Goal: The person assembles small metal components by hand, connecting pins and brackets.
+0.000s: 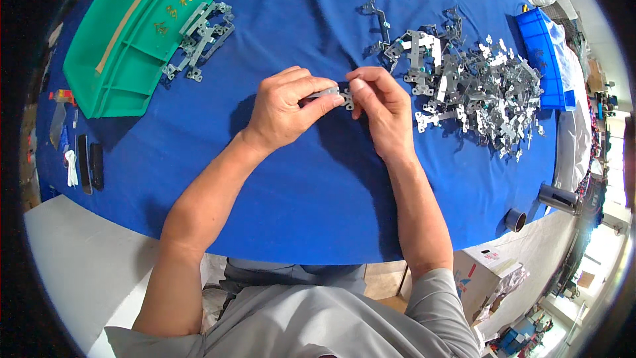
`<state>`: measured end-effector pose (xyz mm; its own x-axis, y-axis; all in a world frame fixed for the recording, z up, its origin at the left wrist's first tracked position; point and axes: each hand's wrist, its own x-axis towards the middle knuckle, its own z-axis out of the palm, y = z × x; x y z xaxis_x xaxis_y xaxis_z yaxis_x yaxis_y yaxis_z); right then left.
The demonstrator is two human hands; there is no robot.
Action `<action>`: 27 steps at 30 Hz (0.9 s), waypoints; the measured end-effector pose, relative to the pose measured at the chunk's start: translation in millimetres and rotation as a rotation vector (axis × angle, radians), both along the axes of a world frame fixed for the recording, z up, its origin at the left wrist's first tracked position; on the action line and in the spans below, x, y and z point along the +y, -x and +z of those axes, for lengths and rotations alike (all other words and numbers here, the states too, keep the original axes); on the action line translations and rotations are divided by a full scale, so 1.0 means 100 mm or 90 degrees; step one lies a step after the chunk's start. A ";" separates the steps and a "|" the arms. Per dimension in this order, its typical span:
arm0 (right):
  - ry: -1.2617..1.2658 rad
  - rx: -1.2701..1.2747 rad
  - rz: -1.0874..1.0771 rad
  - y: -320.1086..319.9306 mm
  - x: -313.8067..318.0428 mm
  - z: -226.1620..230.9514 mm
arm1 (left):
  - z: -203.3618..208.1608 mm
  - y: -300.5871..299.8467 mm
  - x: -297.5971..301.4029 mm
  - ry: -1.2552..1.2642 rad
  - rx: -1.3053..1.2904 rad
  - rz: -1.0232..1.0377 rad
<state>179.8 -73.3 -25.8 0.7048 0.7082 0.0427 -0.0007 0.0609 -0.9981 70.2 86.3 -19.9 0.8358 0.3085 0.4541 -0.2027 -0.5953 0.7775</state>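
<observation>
Between my two hands, over the middle of the blue cloth, is a small metal hinge part (326, 93). My left hand (281, 106) pinches its left end with thumb and fingers. At its right end, the thumb and forefinger of my right hand (383, 109) are closed on it, and the fingertips hide much of that end. A big heap of similar grey metal hinge parts (480, 93) lies to the right of my right hand. A smaller group of these parts (202, 40) lies at the far left, beside the green tray.
A green plastic tray (122, 96) stands at the far left. At the right edge is a blue bin (540, 53) with clear plastic in it. Dark tubes (515, 219) sit near the right front edge; a black strip-like object (84, 164) lies at the left on the blue cloth (285, 205).
</observation>
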 end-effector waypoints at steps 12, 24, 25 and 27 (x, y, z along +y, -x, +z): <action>0.146 0.009 0.005 0.04 0.00 0.11 | 0.01 0.00 0.01 0.027 -0.081 0.087; 0.068 0.046 0.048 0.01 0.00 0.05 | 0.01 0.00 0.02 0.020 -0.055 0.033; 0.040 0.089 0.048 -0.01 -0.01 0.09 | 0.02 0.01 0.01 0.014 -0.039 0.039; 0.012 0.133 0.048 -0.01 -0.01 0.10 | 0.03 0.01 0.00 0.008 -0.023 0.044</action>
